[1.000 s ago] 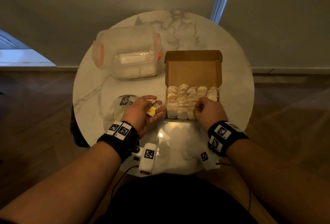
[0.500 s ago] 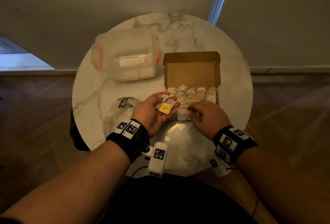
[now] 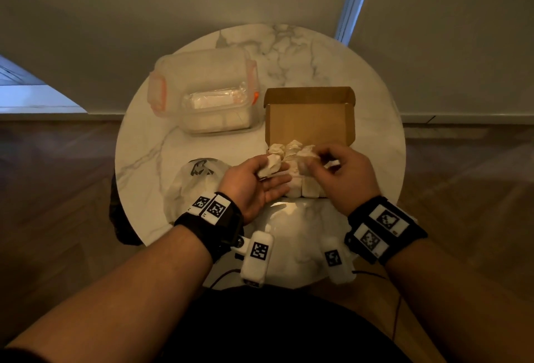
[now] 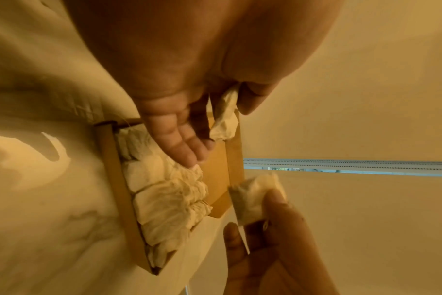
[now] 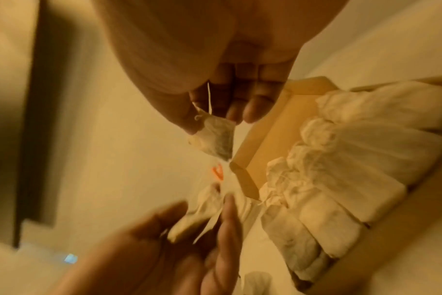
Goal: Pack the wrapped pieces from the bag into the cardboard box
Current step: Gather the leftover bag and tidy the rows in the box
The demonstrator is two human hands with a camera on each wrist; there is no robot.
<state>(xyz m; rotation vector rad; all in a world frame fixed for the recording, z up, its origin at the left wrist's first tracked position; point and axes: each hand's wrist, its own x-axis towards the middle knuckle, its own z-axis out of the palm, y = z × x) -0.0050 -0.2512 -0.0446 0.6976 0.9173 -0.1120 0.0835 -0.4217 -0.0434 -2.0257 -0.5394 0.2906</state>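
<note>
The open cardboard box (image 3: 309, 120) stands on the round table, its lid upright. Rows of white wrapped pieces (image 3: 300, 189) fill its near part. My left hand (image 3: 268, 173) lies palm up at the box's left edge, and its thumb pins a crumpled wrapped piece (image 3: 270, 163) against the fingers (image 4: 187, 151). Over the box my right hand (image 3: 319, 160) pinches another wrapped piece (image 5: 213, 137) between thumb and fingertips, a thin string trailing from it. The white plastic bag (image 3: 196, 180) lies left of my left hand.
A clear plastic container (image 3: 205, 94) with orange clips stands behind the bag, left of the box. The marble table (image 3: 372, 143) ends close to my wrists, with dark wood floor around it. A wall is just behind the table.
My left hand moved right to the box and turned palm up; its yellow tag no longer shows. My right hand lifted off the front row and now pinches a piece.
</note>
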